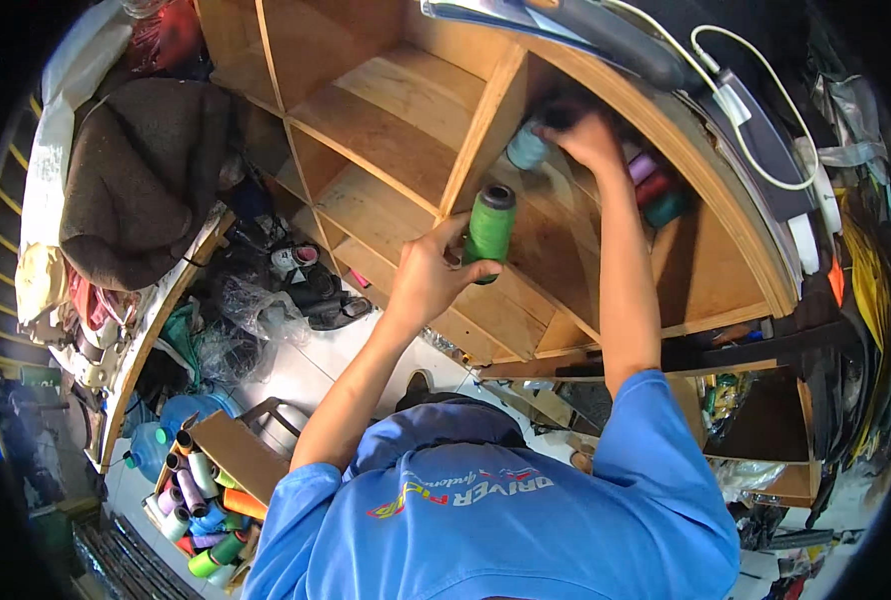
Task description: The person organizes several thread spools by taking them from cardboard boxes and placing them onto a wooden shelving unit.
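Below the near edge of the wooden shelf (391, 150), person in a blue shirt (486, 515), seen from above. Lower left, down by the floor: mixed thread spools (192, 487) heaped against a cardboard box (241, 458).

Left hand (431, 270) is over the shelf's near part, fingers and thumb wrapped round a green spool (491, 230). Spool roughly upright in the view, top leaning slightly right, dark end up. Near end of the divider (486, 130) is just beside it.

Farther off, right hand (591, 140) is inside the rightmost compartment, toward its far left corner. Light blue spool (528, 150) sits just left of its fingertips and slightly nearer the person, close to the divider. Right hand is clearly the nearer one to it; left is well apart. Grip can't be told, fingertips lost in shadow; same for the light blue spool's long axis. Right of the forearm, along the compartment's right edge: purple spool (642, 165), red spool (652, 188), teal spool (664, 208).
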Demonstrator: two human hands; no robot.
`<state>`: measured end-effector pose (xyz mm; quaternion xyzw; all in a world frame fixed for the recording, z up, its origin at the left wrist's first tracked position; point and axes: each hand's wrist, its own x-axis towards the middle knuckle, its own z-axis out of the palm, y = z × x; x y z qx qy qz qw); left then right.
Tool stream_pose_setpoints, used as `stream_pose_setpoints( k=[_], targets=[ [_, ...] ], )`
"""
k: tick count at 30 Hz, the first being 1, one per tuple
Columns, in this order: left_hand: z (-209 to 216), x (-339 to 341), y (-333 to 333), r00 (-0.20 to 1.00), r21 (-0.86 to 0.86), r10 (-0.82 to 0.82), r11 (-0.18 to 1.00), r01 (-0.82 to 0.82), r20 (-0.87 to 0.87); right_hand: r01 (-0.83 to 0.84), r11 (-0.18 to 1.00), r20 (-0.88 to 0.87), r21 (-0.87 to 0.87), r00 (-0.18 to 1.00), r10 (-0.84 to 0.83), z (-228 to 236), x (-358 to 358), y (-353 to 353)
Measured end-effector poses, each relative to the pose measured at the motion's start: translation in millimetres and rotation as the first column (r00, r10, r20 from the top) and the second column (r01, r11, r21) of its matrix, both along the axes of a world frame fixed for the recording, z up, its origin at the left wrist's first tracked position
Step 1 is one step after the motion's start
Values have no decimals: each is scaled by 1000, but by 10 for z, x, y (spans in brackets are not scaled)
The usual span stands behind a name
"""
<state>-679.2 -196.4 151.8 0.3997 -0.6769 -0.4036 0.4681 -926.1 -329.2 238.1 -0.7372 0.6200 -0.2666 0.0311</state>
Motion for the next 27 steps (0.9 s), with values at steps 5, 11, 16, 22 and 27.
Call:
stream_pose_setpoints(
  k=[5, 11, 16, 22, 27],
  targets=[
    [-16, -115, -30, 999, 18, 34, 999, -34, -12, -31, 999, -55, -26, 998, 29, -162, -121, -123],
    [31, -255, -136, 999, 30, 37, 999, -38, 32, 234, 971, -63, -51, 970, -237, -74, 79, 166],
    [24, -455, -314, 993, -37, 38, 999, -34, 108, 33, 996, 446, -81, 895, 7, -566, 35, 828],
    [-148, -646, -464, 997, -216, 76, 973, -76, -8, 0, 996, 440, 91, 897, -40, -1120, 214, 1154],
    [-51, -636, -482, 995, -136, 52, 989, -63, -80, 168, 984, 329, 60, 927, -179, -1006, 463, 1027]
  ],
)
